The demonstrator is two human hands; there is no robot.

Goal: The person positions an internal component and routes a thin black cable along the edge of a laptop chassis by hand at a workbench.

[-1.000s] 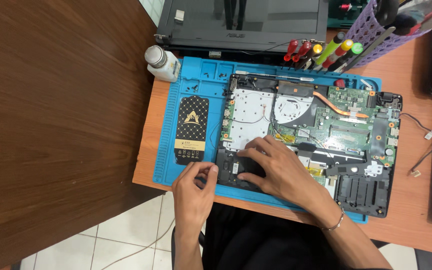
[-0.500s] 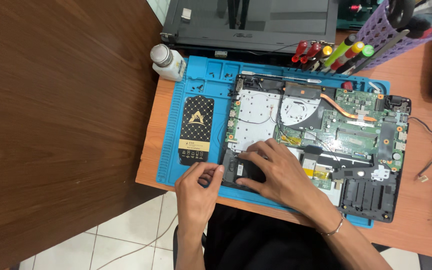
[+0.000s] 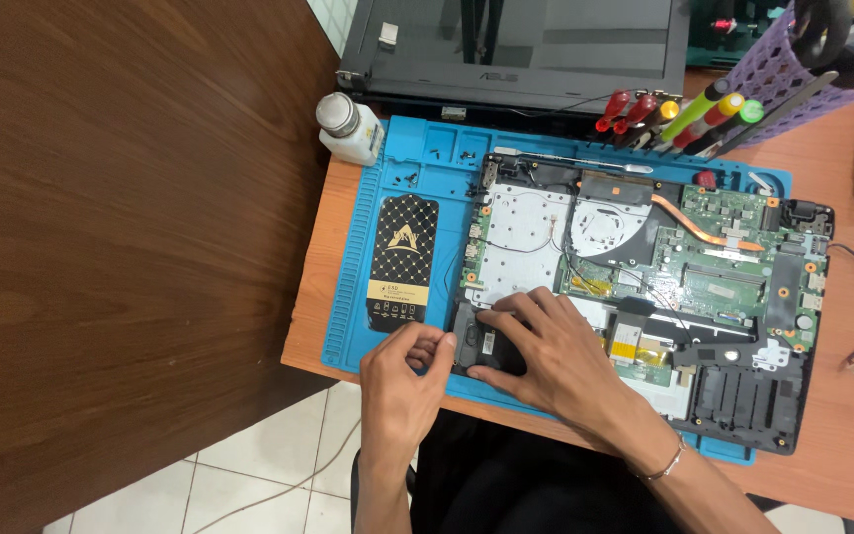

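Together, two hands work one opened laptop (image 3: 644, 297): left hand (image 3: 402, 381) pinched empty, right hand (image 3: 546, 351) spread flat on its speaker (image 3: 476, 341).

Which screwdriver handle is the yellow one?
The yellow handle sits between the two green ones, right of the red handles, beside the purple basket.
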